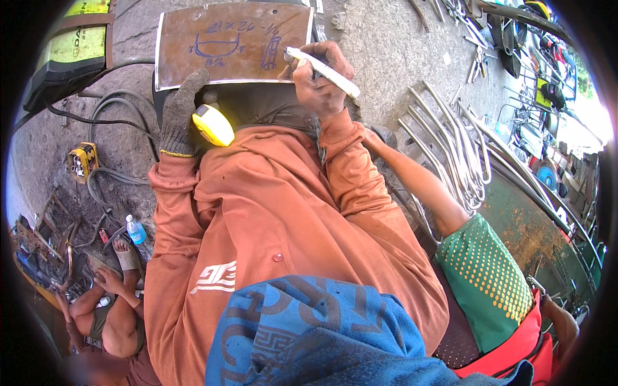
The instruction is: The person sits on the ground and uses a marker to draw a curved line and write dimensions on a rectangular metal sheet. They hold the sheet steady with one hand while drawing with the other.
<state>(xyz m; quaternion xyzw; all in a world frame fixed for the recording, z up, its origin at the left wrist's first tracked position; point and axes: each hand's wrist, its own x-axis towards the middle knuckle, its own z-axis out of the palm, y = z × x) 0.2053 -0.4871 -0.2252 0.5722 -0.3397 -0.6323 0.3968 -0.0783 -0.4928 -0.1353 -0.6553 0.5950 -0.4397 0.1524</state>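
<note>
A flat brown board with pale edges is propped in front of me, with a blue rounded outline, a small ladder-like sketch and markings drawn on it. My left hand, in a dark knitted glove, grips the board's lower left edge. Against the glove's inner side is a yellow tape measure; whether the hand also holds it I cannot tell. My bare right hand is closed around a white marker, its tip close to the ladder-like sketch. That hand's lower fingers lie by the board's right edge.
Bent metal rods lie on the right, beside a person in a green sleeve who reaches close to my right arm. Cables, a yellow-green machine and a blue bottle are on the left. Another person sits at lower left.
</note>
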